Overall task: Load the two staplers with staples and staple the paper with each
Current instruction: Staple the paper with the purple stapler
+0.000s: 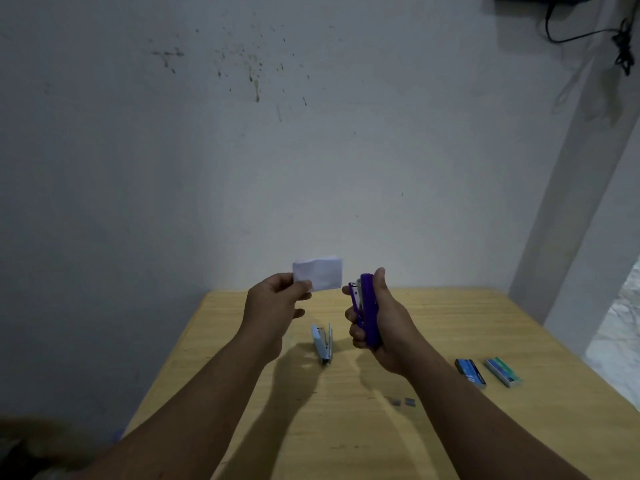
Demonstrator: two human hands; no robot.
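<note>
Left hand [273,303] and right hand [377,320] raised above worktop [450,323], side by side. Folded paper [320,273] in left hand, just left of stapler [367,310] upright in right hand. Second stapler [322,344] lies on worktop below, between hands. Two staple boxes [488,373] side by side at right. Loose staple strips [401,401] on worktop nearer person, left of boxes. Wall behind worktop.

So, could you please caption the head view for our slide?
Left hand holds folded paper beside purple stapler in right hand.
</note>
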